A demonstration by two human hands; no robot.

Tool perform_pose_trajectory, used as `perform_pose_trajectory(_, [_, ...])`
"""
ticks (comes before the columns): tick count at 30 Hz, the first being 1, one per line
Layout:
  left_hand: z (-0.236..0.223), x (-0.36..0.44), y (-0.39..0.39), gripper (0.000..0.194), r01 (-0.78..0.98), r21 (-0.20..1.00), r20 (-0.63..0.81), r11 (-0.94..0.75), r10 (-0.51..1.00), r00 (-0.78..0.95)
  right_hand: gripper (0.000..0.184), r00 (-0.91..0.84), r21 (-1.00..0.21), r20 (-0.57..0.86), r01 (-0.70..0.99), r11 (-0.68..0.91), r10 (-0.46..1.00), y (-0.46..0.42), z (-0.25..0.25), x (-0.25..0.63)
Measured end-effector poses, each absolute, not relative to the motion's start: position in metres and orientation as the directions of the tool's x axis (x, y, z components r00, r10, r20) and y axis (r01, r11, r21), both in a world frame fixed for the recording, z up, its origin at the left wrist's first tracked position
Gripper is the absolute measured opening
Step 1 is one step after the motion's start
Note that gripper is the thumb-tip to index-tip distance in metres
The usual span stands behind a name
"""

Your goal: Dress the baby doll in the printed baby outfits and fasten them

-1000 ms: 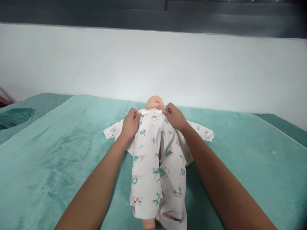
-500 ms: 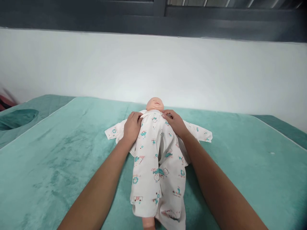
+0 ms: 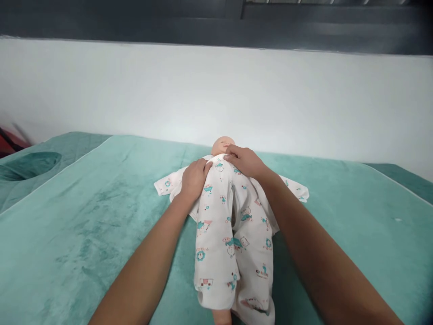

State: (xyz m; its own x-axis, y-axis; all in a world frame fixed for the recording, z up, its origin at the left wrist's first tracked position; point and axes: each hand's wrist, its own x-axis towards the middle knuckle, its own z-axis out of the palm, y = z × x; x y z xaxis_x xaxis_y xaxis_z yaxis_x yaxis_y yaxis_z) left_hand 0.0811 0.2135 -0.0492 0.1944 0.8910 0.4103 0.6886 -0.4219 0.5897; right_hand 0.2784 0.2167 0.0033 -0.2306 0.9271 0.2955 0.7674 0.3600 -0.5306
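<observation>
A baby doll [image 3: 222,145] lies on its back, head away from me. It wears a white printed baby shirt [image 3: 169,182] with both sleeves spread outward. White baby pants [image 3: 216,234] with teal and pink cartoon prints lie over its front, their waist up by the chin. One doll foot [image 3: 222,316] shows below a pant leg; the other leg is hidden. My left hand [image 3: 196,179] is closed at the left side of the pants' waist, its fingertips partly hidden. At the top right of the waist, by the doll's chin, my right hand [image 3: 245,161] pinches the cloth.
Teal plush bedding [image 3: 101,216] lies under the doll, with a raised teal padded part [image 3: 30,167] at the far left. Behind it rises a white wall [image 3: 203,95], topped by a dark window frame [image 3: 135,22]. A red object [image 3: 10,145] sits at the left edge.
My hands eased from the pants' waist corners, lying flatter on them. Now my right hand has moved inward to the chin, partly covering it. The view has shifted slightly.
</observation>
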Motion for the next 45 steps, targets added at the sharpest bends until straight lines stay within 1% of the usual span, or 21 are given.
perform_pose_trajectory(3, [-0.05,0.079,0.213,0.033,0.658,0.645,0.406,-0.389,0.904,0.135,0.016,-0.114,-0.49,0.341,0.826,0.28,0.933,0.222,0.002,0.268])
perform_pose_trajectory(5, [-0.051,0.078,0.214,0.031,0.64,0.669,0.409,-0.377,0.906,0.107,0.014,-0.031,-0.514,0.372,0.826,0.233,0.928,0.224,-0.003,0.263])
perform_pose_trajectory(6, [-0.052,0.077,0.215,0.029,0.633,0.678,0.409,-0.373,0.907,0.097,0.014,0.002,-0.551,0.375,0.805,0.221,0.927,0.223,-0.006,0.262])
perform_pose_trajectory(8, [-0.055,0.076,0.218,0.024,0.61,0.702,0.408,-0.367,0.91,0.078,0.016,0.053,-0.678,0.359,0.701,0.222,0.932,0.22,-0.013,0.262])
perform_pose_trajectory(10, [-0.059,0.076,0.221,0.016,0.58,0.72,0.42,-0.381,0.905,0.074,0.015,0.098,-0.816,0.337,0.527,0.239,0.936,0.214,-0.022,0.266])
perform_pose_trajectory(11, [-0.061,0.076,0.222,0.011,0.567,0.722,0.43,-0.395,0.9,0.08,0.015,0.119,-0.862,0.331,0.441,0.249,0.936,0.211,-0.028,0.269])
perform_pose_trajectory(12, [-0.062,0.076,0.223,0.007,0.558,0.722,0.44,-0.411,0.894,0.089,0.016,0.139,-0.889,0.333,0.375,0.261,0.933,0.207,-0.033,0.273])
perform_pose_trajectory(14, [-0.064,0.075,0.222,0.011,0.55,0.714,0.455,-0.434,0.884,0.107,0.017,0.175,-0.903,0.351,0.323,0.283,0.92,0.199,-0.043,0.281])
perform_pose_trajectory(17, [-0.063,0.073,0.217,0.022,0.596,0.651,0.487,-0.471,0.861,0.148,0.014,0.206,-0.881,0.391,0.367,0.299,0.897,0.186,-0.053,0.292])
perform_pose_trajectory(22, [-0.065,0.066,0.211,0.034,0.664,0.485,0.561,-0.57,0.785,0.264,0.014,0.21,-0.771,0.471,0.571,0.284,0.857,0.164,-0.055,0.303])
perform_pose_trajectory(25, [-0.068,0.062,0.214,0.036,0.661,0.453,0.576,-0.598,0.762,0.295,0.013,0.232,-0.715,0.49,0.659,0.235,0.84,0.155,-0.053,0.307])
perform_pose_trajectory(27, [-0.068,0.061,0.215,0.033,0.634,0.488,0.577,-0.6,0.767,0.282,0.012,0.272,-0.733,0.451,0.657,0.178,0.85,0.152,-0.053,0.31])
perform_pose_trajectory(29, [-0.066,0.062,0.215,0.03,0.588,0.549,0.579,-0.594,0.777,0.246,0.014,0.278,-0.772,0.363,0.624,0.12,0.889,0.15,-0.054,0.312])
perform_pose_trajectory(31, [-0.062,0.064,0.213,0.029,0.54,0.611,0.57,-0.579,0.795,0.207,0.019,0.24,-0.799,0.28,0.596,0.086,0.93,0.149,-0.055,0.315])
perform_pose_trajectory(33, [-0.058,0.065,0.21,0.027,0.517,0.648,0.548,-0.56,0.814,0.194,0.024,0.184,-0.814,0.227,0.575,0.083,0.956,0.149,-0.056,0.319])
perform_pose_trajectory(36, [-0.054,0.066,0.208,0.026,0.522,0.644,0.52,-0.56,0.82,0.239,0.03,0.101,-0.838,0.161,0.539,0.082,0.982,0.148,-0.055,0.325])
perform_pose_trajectory(40, [-0.054,0.066,0.209,0.029,0.543,0.635,0.494,-0.55,0.829,0.262,0.024,-0.003,-0.914,0.057,0.403,0.053,0.998,0.145,-0.049,0.333])
perform_pose_trajectory(42, [-0.054,0.066,0.209,0.03,0.549,0.64,0.484,-0.538,0.837,0.255,0.023,-0.043,-0.943,0.032,0.329,0.044,0.999,0.143,-0.047,0.335])
perform_pose_trajectory(45, [-0.055,0.066,0.208,0.03,0.546,0.653,0.476,-0.526,0.845,0.245,0.022,-0.075,-0.961,0.01,0.274,0.031,0.997,0.142,-0.046,0.337])
